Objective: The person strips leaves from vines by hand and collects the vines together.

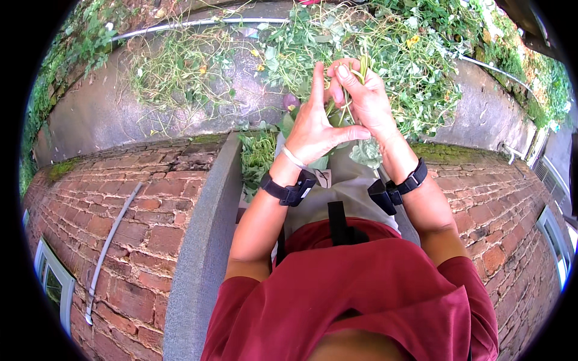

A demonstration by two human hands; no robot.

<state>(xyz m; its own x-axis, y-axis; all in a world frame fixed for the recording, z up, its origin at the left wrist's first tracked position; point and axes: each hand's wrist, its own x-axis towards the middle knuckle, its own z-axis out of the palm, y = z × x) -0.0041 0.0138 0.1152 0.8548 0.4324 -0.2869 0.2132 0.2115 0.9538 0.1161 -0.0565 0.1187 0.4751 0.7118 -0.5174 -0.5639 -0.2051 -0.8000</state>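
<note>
Green leafy stems (363,65) are pinched between the thumb and fingers of my right hand (372,102), and their tips stick up above it. My left hand (316,127) is just left of it, index finger stretched up and thumb spread toward the right hand. Some stems pass between the two hands; whether the left palm touches them I cannot tell. A pale green leaf (365,154) hangs below the right wrist, above my lap. Past my hands lies a large tangle of cut vines (415,78) with leaves and a few yellow flowers.
A looser vine heap (186,72) lies on the concrete (105,99) at left. More greens (257,157) sit beside my left forearm, along a grey ledge (205,234). A purple round thing (291,101) shows beyond my left hand. Brick walls (144,228) flank both sides; a pipe (198,24) runs behind.
</note>
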